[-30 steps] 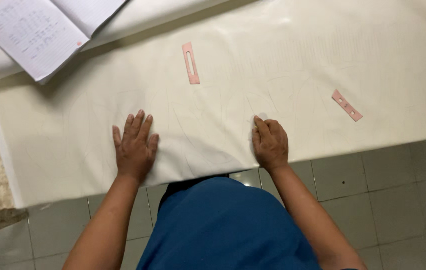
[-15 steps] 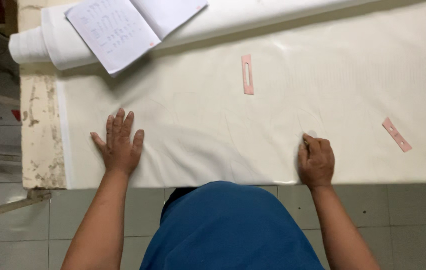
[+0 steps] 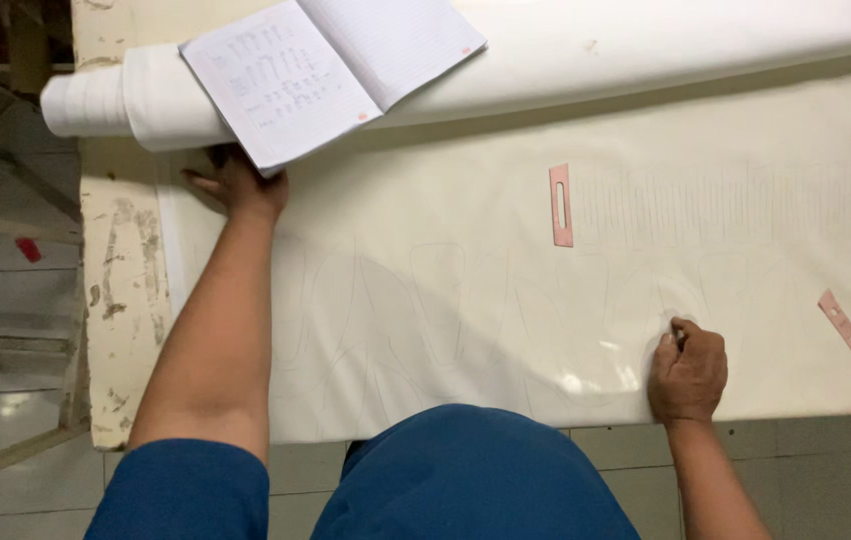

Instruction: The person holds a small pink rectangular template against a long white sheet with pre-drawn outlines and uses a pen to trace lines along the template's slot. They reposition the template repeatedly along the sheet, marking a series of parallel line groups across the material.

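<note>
A wide cream sheet (image 3: 466,300) with faint drawn outlines covers the table. My left hand (image 3: 244,188) reaches far forward to the sheet's back left corner, at the lower corner of an open notebook (image 3: 331,70). Its fingertips are hidden under the notebook, so I cannot see if it grips anything. My right hand (image 3: 688,372) rests curled on the sheet near the front edge. A small dark object (image 3: 680,336) is pinched at its fingertips, and its kind is unclear. A pink slotted strip (image 3: 561,205) lies on the sheet between the hands.
A second pink strip (image 3: 844,322) lies at the right. The notebook rests on a white fabric roll (image 3: 116,100) along the back. The worn table edge (image 3: 121,290) shows at the left, with tiled floor (image 3: 6,420) beyond and below it.
My left hand has left the front of the sheet and stretched forward to the notebook's corner. My right hand stays curled near the front edge. The view has shifted left.
</note>
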`<state>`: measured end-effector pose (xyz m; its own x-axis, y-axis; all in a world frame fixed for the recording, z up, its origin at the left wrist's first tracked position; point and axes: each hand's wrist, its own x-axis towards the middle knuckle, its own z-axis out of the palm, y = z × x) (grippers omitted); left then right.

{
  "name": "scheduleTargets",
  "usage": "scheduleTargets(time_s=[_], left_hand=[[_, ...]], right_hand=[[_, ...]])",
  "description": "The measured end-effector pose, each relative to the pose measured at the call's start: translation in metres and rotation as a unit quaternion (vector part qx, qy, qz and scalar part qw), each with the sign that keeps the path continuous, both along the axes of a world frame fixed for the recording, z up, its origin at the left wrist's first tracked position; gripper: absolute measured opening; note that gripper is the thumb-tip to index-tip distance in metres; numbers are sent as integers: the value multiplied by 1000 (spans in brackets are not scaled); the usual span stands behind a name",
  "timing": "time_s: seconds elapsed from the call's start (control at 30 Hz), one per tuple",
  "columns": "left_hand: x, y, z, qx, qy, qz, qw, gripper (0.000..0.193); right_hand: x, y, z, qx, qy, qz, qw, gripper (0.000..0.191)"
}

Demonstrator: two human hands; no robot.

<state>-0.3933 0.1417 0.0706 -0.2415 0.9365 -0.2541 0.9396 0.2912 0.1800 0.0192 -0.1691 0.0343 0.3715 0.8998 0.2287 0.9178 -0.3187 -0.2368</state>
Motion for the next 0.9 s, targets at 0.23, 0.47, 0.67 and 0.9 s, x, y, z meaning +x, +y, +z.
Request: scheduleTargets(time_s=[0.23, 0.47, 0.67, 0.9], left_hand=[[4, 46, 1, -16, 16, 26, 999, 83], [2, 31, -13, 31, 50, -31, 998, 87], [52, -59, -61, 150, -18, -37, 988, 70], [159, -128, -75, 152, -197, -353, 902, 58]], right_hand=[[6, -2, -11, 9, 15, -4, 1000, 24], [14, 1, -13, -58, 73, -42, 995, 21], [-13, 78, -9, 17, 111, 135, 984, 34], [-37, 139, 1, 31, 92, 252, 963, 37]])
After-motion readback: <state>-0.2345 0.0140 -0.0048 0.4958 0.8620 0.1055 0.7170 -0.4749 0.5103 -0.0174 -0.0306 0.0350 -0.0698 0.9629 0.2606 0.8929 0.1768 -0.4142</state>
